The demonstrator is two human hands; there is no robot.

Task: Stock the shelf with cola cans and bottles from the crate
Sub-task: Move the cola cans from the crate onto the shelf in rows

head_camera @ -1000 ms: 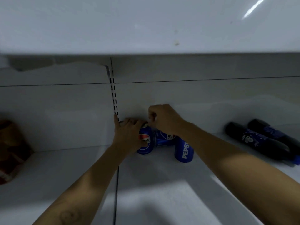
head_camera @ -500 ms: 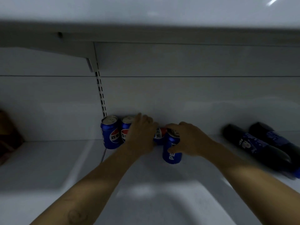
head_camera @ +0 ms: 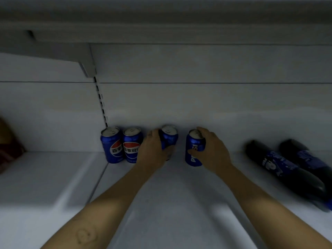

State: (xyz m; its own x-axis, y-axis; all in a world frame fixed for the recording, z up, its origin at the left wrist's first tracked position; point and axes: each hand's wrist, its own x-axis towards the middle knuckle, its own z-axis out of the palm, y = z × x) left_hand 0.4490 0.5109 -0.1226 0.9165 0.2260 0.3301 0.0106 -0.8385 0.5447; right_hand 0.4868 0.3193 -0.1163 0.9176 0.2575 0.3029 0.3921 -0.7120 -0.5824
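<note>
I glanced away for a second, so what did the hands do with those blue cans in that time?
The left hand let go of the two left cans and now grips the third can. The right hand took hold of the fourth can and moved it rightward, apart from the others. The two bottles stayed lying on the shelf.

百事可乐 on second-from-left can [head_camera: 132, 146]; partial PEPSI on rightmost can [head_camera: 193, 143].

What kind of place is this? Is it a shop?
Most likely a shop: a white display shelf with a slotted upright at the back, blue cola cans standing in a row, and dark cola bottles lying to the right.
</note>
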